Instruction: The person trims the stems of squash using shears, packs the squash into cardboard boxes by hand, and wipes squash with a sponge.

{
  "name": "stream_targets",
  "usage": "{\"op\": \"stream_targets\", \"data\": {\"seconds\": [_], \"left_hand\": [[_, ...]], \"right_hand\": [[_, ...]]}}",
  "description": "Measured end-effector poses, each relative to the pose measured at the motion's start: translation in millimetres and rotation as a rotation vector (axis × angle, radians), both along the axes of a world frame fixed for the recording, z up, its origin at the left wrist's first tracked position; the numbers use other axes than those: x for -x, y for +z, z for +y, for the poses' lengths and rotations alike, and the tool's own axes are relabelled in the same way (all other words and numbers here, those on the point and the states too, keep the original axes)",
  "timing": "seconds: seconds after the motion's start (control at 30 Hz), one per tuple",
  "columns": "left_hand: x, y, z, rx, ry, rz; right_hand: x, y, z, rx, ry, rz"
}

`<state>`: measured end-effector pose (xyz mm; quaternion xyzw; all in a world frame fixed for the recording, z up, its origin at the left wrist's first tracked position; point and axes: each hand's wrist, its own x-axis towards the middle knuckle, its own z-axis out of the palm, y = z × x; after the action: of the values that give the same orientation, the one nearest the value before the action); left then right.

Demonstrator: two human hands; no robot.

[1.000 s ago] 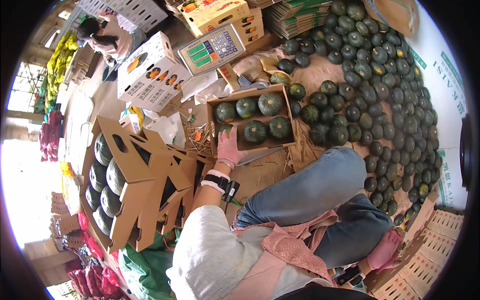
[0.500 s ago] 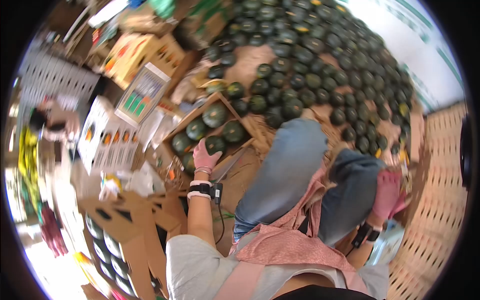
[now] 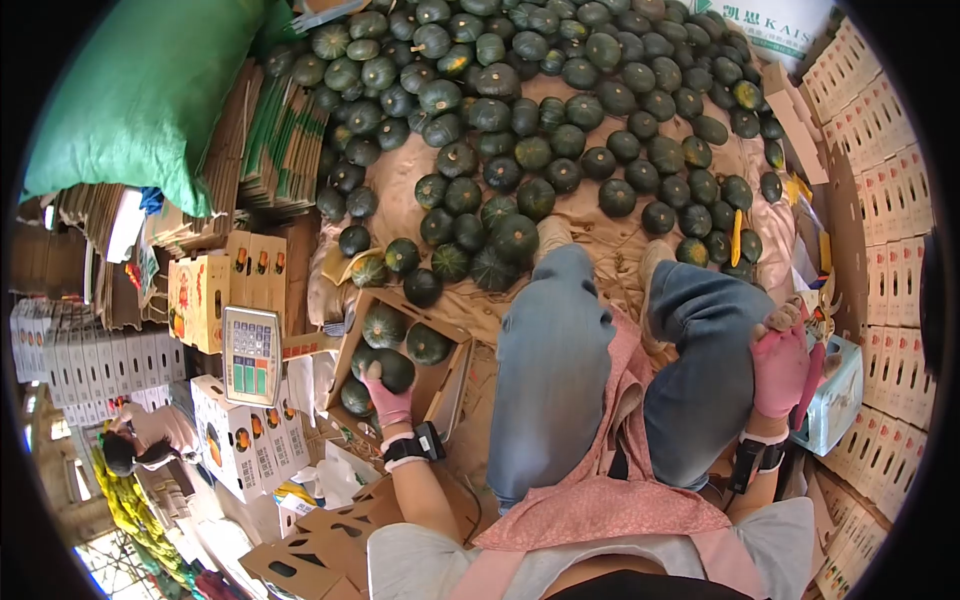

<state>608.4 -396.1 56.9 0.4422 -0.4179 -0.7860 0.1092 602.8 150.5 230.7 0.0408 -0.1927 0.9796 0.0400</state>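
Observation:
My left hand (image 3: 386, 398), in a pink glove, grips a dark green kabocha squash (image 3: 393, 369) from its near side, fingers curled against it. This squash is over an open cardboard box (image 3: 448, 372), overlapping other squashes inside, including a round one (image 3: 384, 326) at the far end and one on the right (image 3: 428, 343). My right hand (image 3: 782, 365), also gloved in pink, rests by my right knee with its fingers curled and grey fingertips showing. A flat reddish piece (image 3: 814, 382) lies along its outer side; whether the hand holds it is unclear.
Many squashes (image 3: 515, 238) cover the brown sheet (image 3: 405, 212) ahead. A scale (image 3: 252, 355) stands left, near printed boxes (image 3: 250, 440). Stacked crates (image 3: 890, 250) form the right side, with a light-blue container (image 3: 838, 395) nearby. Another person (image 3: 150, 440) is at far left.
The camera view has turned and shifted. My left hand now has the squash gripped over the box, leftward of where it sat among the others. My right hand stays beside the knee.

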Motion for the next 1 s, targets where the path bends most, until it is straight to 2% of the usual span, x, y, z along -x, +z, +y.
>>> {"op": "stream_targets", "data": {"seconds": [0.03,0.1,0.13,0.2,0.27,0.33,0.4,0.47,0.57,0.67,0.7,0.77,0.8,0.83,0.87,0.93,1.0], "left_hand": [[12,5,3,0.501,-0.277,0.078],[49,13,16,0.737,-0.563,0.138],[77,19,25,0.474,-0.562,0.122],[133,40,65,1.348,-0.969,0.1],[185,49,106,1.638,-1.394,-0.113],[230,30,137,1.655,-1.521,-0.223],[266,2,157,1.505,-1.403,-0.144],[295,-12,181,1.553,-1.414,-0.131],[338,-29,206,1.509,-1.694,-0.24],[403,-59,206,1.37,-1.87,-0.137],[423,-62,207,1.35,-1.616,0.018],[457,-69,214,1.291,-0.986,-0.193],[476,-82,212,1.26,-0.831,-0.328],[492,-95,207,1.151,-0.807,-0.368],[500,-98,208,0.918,-0.764,-0.34],[509,-106,214,0.856,-0.673,-0.394],[509,-121,210,0.809,-0.587,-0.327]], "right_hand": [[5,2,0,0.008,0.025,0.013],[16,4,0,0.049,0.067,0.025],[19,4,-1,0.081,0.081,0.025],[22,3,3,0.105,0.104,-0.001],[19,0,6,0.114,0.13,-0.024],[18,-4,5,0.179,0.168,0.021],[7,-4,13,0.219,0.16,-0.087],[23,0,5,0.24,0.164,0.013],[24,-2,15,0.215,0.198,0.005],[23,6,29,0.118,0.233,-0.084],[28,32,33,0.211,0.222,-0.461],[54,19,19,0.284,0.209,-0.394],[64,15,14,0.323,0.202,-0.362],[68,22,15,0.298,0.178,-0.464],[71,26,19,0.28,0.176,-0.486],[68,28,28,0.274,0.214,-0.525],[57,30,40,0.268,0.253,-0.582]]}}
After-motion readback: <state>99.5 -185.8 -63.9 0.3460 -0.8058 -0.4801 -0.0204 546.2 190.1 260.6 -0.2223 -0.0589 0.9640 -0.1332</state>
